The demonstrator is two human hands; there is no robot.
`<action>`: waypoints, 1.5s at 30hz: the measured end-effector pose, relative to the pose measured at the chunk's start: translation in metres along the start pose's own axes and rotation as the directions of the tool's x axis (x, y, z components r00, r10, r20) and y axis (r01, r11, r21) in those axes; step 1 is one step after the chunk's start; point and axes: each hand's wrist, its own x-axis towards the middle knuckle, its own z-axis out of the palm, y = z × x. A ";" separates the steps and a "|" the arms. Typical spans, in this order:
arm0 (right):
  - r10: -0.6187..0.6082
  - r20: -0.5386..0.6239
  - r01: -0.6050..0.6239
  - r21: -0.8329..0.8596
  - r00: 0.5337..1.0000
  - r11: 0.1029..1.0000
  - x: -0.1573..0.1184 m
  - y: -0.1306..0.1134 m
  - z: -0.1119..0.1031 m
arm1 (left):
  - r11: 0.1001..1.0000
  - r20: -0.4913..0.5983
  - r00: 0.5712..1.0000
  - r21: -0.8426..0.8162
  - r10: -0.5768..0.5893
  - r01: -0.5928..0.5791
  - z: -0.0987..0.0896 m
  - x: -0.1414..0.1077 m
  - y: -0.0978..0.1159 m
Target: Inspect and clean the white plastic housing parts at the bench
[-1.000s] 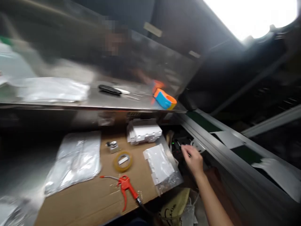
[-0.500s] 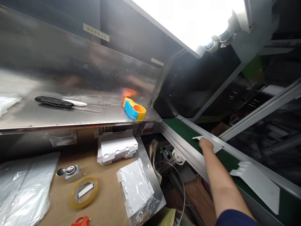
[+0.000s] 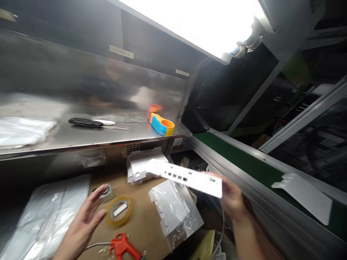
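A long white panel [image 3: 192, 178] with a row of small square holes is held up over the bench, tilted down to the right. My right hand [image 3: 230, 196] grips its right end from behind, so some fingertips are hidden. At the lower left my left hand [image 3: 85, 220] is raised with fingers apart and nothing in it. It is beside a roll of yellow tape [image 3: 128, 213] and partly covers a small metal-lidded container [image 3: 108, 195]. Below the tape lies a red air gun [image 3: 123, 247].
White folded parts [image 3: 146, 160] are stacked at the back, near a plastic-wrapped white part [image 3: 169, 206]. The steel shelf [image 3: 141, 134] holds black-handled picks [image 3: 85, 122] and an orange-blue band [image 3: 162, 125]. Another white panel [image 3: 306, 196] rests on the green conveyor [image 3: 238, 155].
My right hand has come back from the conveyor to above the bench with the white panel. My left hand has entered at the lower left. The view has shifted slightly, showing more red air gun.
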 end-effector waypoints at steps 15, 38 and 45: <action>-0.084 0.301 0.001 0.264 0.950 0.964 -0.039 -0.011 0.193 | 0.977 -0.247 0.946 0.020 0.210 -0.212 -0.070 -0.057 0.060; -0.030 0.239 -0.029 0.242 0.971 0.970 -0.056 0.019 0.222 | 0.954 -0.280 0.943 -0.188 0.178 -0.235 -0.077 -0.073 0.066; -0.216 0.218 0.169 0.215 0.952 0.962 -0.057 0.012 0.223 | 0.677 0.193 0.949 -0.666 -0.251 0.314 -0.088 -0.064 0.059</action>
